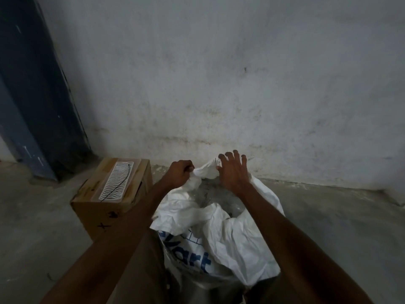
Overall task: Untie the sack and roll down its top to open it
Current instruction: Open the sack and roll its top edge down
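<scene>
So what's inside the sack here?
The sack gapes open between the left hand and right hand; only a dim grey interior shows. Folds cover the rest, so contents can't be told.

one head-worn wide-angle view looks forward and steeply down from above the person's arms, close over the white sack (pixel 221 233) that fills the lower middle. it faces a stained wall (pixel 241 84), with the floor (pixel 32 227) at the sides; straight edges bend near the frame's borders.
</scene>
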Demonstrator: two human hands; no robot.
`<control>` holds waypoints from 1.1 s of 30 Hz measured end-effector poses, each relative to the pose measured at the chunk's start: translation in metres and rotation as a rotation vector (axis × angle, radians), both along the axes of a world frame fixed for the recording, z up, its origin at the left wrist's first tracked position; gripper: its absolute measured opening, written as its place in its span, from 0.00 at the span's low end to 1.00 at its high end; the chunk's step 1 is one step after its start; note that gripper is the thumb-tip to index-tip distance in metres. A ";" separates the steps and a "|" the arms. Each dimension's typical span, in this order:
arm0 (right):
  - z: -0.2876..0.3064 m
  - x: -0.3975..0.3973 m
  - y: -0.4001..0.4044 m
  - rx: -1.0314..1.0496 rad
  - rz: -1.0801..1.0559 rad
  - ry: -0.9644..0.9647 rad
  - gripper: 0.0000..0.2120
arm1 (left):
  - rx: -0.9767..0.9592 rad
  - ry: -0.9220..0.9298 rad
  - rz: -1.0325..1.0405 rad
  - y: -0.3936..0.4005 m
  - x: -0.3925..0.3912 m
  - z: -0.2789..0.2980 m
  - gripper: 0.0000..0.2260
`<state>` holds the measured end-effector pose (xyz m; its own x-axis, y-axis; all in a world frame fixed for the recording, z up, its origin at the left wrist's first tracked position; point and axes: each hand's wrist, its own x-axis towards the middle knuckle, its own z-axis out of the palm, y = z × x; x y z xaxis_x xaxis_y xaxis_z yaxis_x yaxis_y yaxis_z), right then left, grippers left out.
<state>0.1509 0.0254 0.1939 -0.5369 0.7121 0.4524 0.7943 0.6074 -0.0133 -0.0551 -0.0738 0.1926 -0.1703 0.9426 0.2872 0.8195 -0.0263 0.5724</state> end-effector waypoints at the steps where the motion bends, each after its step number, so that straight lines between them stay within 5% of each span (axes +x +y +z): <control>1: -0.002 -0.001 0.008 -0.027 -0.018 -0.004 0.20 | -0.016 -0.026 0.020 0.003 -0.005 0.000 0.07; 6: -0.004 -0.005 0.035 -0.300 0.050 0.069 0.10 | -0.067 -0.248 0.129 0.022 -0.020 0.000 0.08; 8: -0.005 -0.009 0.043 -0.334 0.081 0.165 0.08 | -0.102 -0.287 0.146 0.030 -0.020 -0.001 0.16; 11: -0.006 -0.016 0.051 -0.302 0.150 0.237 0.06 | -0.034 0.098 0.146 0.049 -0.012 -0.009 0.26; 13: -0.005 -0.019 0.058 -0.304 0.194 0.245 0.05 | 0.015 0.228 0.086 0.063 -0.002 -0.016 0.22; 17: 0.000 -0.010 0.075 -0.399 0.219 0.325 0.13 | 0.037 0.018 0.072 0.090 0.006 -0.019 0.06; 21: -0.002 0.008 0.079 -0.186 0.277 0.125 0.19 | -0.163 -0.112 0.034 0.108 0.005 -0.019 0.11; 24: -0.011 0.013 0.079 -0.016 0.228 0.022 0.10 | -0.194 -0.173 -0.070 0.114 0.011 -0.012 0.21; 26: -0.014 0.011 0.082 -0.134 0.166 0.081 0.10 | -0.189 -0.151 -0.104 0.115 0.018 -0.006 0.23; 30: -0.003 0.009 0.092 -0.624 0.116 0.265 0.17 | 0.012 0.415 -0.261 0.112 0.030 -0.018 0.21; 33: 0.004 0.011 0.089 -0.743 0.193 0.368 0.17 | 0.032 0.279 -0.293 0.121 0.032 -0.022 0.12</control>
<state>0.1623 0.1149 0.1984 -0.5898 0.8042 0.0732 0.5447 0.4631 -0.6992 -0.0226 0.0471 0.1711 0.1929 0.9294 0.3147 0.8986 -0.2961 0.3238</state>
